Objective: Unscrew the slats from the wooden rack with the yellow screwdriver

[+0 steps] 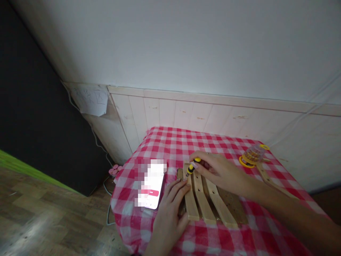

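Observation:
My right hand [209, 165] is closed around a small yellow and black screwdriver [192, 166], tilted with its tip down on the leftmost wooden strip [191, 202]. My left hand [173, 199] grips that strip along its left side, fingertips close to the screwdriver tip. Two more bent wooden strips with holes, a middle one [205, 206] and a right one [222, 208], lie beside it. All three rest on a brown board [237, 206]. Whether a screw sits under the tip is too small to make out.
A lit phone [154, 188] lies left of my left hand on the red checked tablecloth [170, 142]. At the right are a clear and yellow bit container [253, 156] and another wooden strip [269, 181]. A panelled wall [186, 110] stands behind the table.

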Demonstrator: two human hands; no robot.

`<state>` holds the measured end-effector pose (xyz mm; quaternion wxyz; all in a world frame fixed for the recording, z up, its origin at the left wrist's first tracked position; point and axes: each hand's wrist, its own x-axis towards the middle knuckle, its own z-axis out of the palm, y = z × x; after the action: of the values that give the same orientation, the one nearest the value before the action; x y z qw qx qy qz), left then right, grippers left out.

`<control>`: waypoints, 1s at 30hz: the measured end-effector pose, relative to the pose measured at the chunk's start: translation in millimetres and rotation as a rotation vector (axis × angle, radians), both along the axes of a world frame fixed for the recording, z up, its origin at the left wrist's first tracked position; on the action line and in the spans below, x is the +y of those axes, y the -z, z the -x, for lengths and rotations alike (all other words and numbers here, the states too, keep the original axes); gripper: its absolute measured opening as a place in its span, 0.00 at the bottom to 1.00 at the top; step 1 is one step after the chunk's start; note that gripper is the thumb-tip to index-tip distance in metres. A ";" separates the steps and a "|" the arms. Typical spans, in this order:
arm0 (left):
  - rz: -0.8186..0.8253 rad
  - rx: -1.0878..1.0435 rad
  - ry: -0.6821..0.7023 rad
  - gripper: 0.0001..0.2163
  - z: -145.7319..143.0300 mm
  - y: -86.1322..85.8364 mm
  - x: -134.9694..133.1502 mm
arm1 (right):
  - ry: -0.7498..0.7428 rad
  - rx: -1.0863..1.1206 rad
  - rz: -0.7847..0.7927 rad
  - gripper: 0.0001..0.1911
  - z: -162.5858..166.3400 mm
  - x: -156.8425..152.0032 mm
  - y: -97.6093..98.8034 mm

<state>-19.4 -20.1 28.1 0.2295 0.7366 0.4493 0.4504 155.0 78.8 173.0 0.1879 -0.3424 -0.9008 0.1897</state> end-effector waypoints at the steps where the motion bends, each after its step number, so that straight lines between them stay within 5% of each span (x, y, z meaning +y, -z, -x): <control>1: 0.006 0.005 0.000 0.29 0.1 -0.1 -0.1 | -0.002 0.022 0.022 0.12 0.5 1.4 1.2; 10: 0.013 -0.021 0.003 0.30 0.1 -2.1 -0.1 | 0.016 0.018 -0.053 0.14 8.0 10.7 7.5; 21: -0.007 -0.019 0.012 0.29 0.7 -2.5 0.7 | -0.050 0.053 0.036 0.12 3.7 7.5 15.8; 26: 0.010 -0.017 0.005 0.29 0.5 -3.2 0.5 | -0.006 0.350 0.168 0.10 3.2 7.1 20.2; 30: 0.001 -0.013 0.008 0.30 1.1 -1.0 0.3 | 0.143 0.644 -0.007 0.10 -11.9 15.8 5.1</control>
<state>-20.5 -19.8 29.0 0.2345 0.7353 0.4453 0.4539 166.8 94.6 167.9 0.4770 -0.3265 -0.7695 0.2714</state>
